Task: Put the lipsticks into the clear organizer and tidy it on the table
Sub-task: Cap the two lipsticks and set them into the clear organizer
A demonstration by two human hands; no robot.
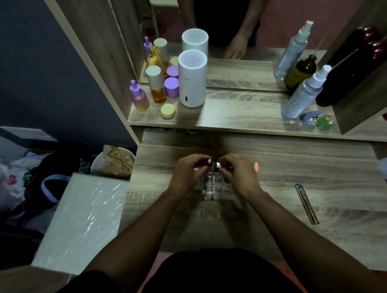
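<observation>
The clear organizer point(211, 184) stands in the middle of the wooden table point(282, 186), its grid of compartments partly hidden by my hands. My left hand point(187, 173) is over its left side, fingers pinched on a lipstick with a shiny cap point(209, 161). My right hand point(240, 172) is over the right side, fingers closed on another lipstick with a silvery top point(218, 165). Both lipsticks are at the organizer's far edge. A pinkish item point(199, 184) shows beside the organizer's left wall, under my left hand.
A long slim metallic tube point(307, 203) lies on the table to the right. The raised shelf behind holds bottles point(156, 85), a white cylinder device point(192, 77), spray bottles point(303, 95) and small figurines point(316, 119). A white box point(83, 220) sits at the table's left edge.
</observation>
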